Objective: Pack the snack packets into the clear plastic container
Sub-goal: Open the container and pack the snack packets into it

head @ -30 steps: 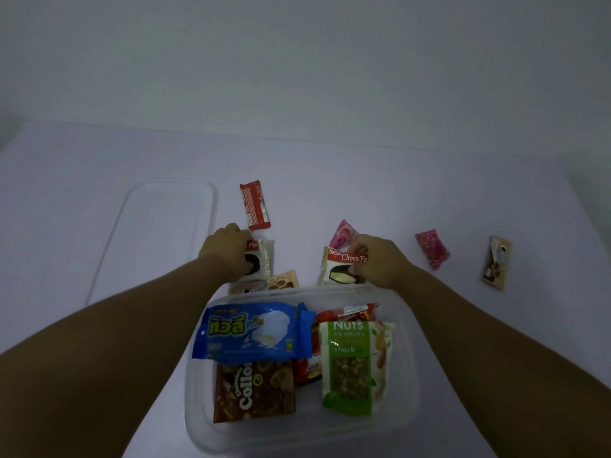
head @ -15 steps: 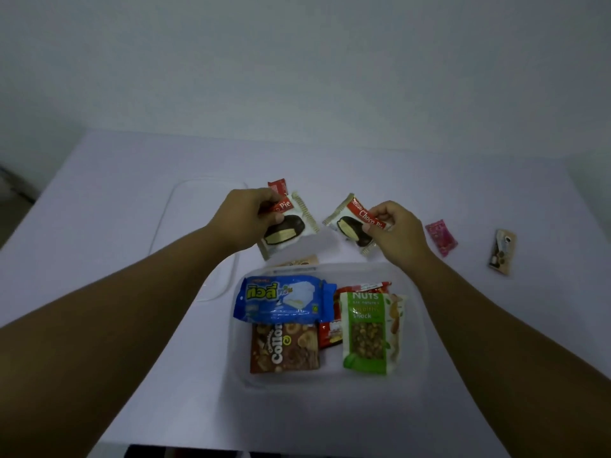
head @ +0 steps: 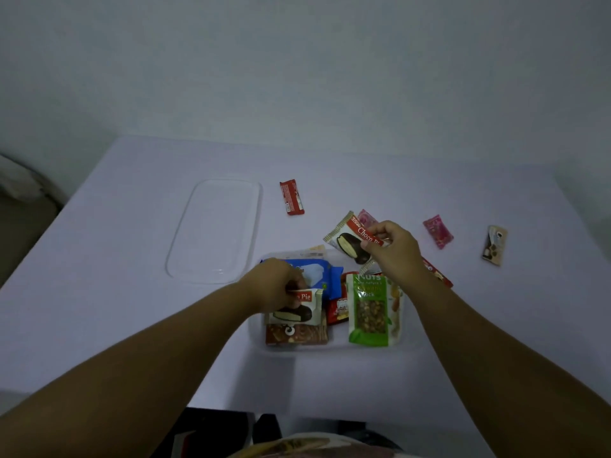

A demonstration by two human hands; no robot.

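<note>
Head view: two pies going into the clear container [head: 408, 338].
Left hand [head: 274, 289]: pinching one Choco Pie [head: 297, 310], low inside.
Right hand [head: 393, 249]: pinching the other Choco Pie [head: 350, 241] above.
Next: let go, drop second pie in.

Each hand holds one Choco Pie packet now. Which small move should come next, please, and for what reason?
Probably the left hand should let go of its Choco Pie: it already lies low in the clear container, over the brown packet. The right hand holds the second Choco Pie above the far rim, so it goes in next.
</note>
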